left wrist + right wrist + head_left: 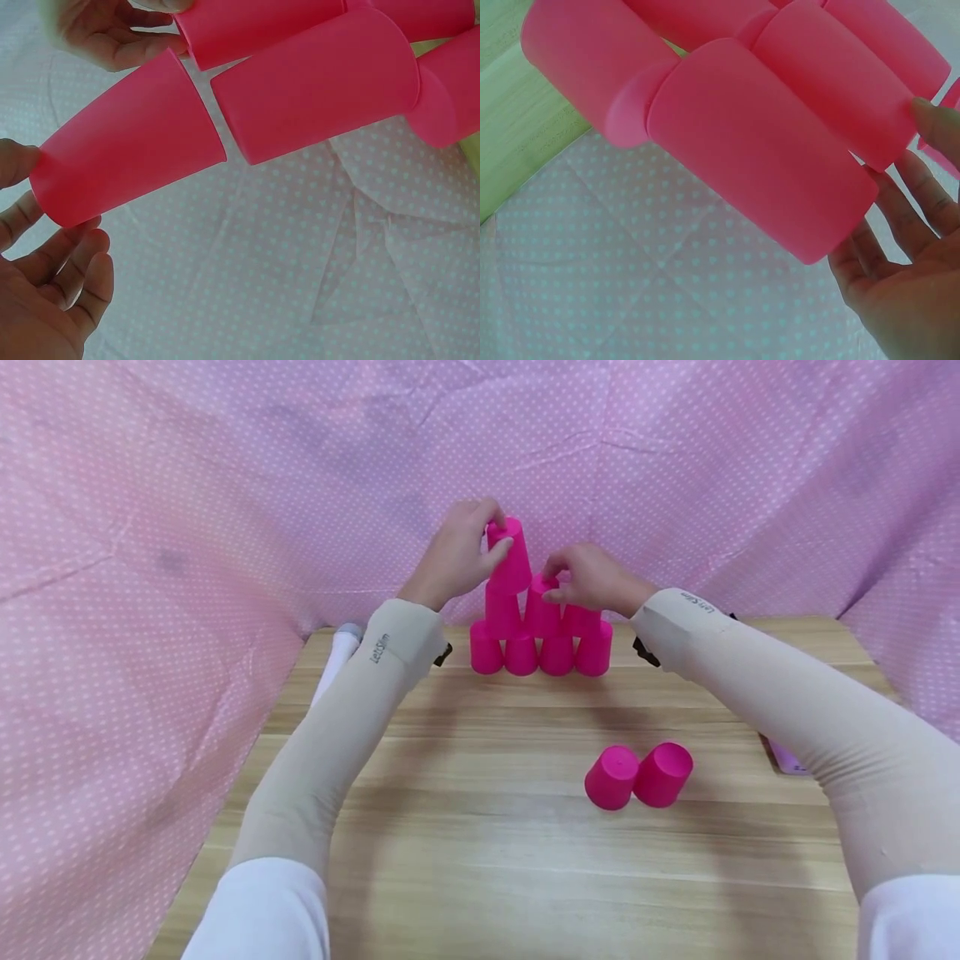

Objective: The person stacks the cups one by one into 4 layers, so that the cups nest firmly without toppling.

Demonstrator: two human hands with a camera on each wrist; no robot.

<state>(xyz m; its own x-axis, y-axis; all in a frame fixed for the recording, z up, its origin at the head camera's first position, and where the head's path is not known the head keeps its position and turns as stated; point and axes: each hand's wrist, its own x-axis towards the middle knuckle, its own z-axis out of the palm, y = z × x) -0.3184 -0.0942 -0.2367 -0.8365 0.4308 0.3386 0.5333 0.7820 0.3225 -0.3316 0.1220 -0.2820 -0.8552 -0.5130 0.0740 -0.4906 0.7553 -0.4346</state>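
Note:
My left hand (459, 550) pinches an upside-down pink plastic cup (514, 560) by its narrow closed end, thumb on one side and fingers on the other. In the left wrist view a small gap shows between this cup's rim and the cup below it (322, 84). That lower cup belongs to a row of three standing on a bottom row of several pink cups (487, 650). With thumb and fingers my right hand (600, 580) grips the top of the middle cup (542, 612) of that row. The row's right cup (581, 622) is partly hidden behind the right hand.
Two more upside-down pink cups (613, 778) stand side by side nearer me on the wooden table (480, 877). A white cylindrical object (336, 662) lies beyond my left forearm. A purple flat object (786, 760) shows beside my right forearm. Pink dotted cloth (375, 460) hangs behind.

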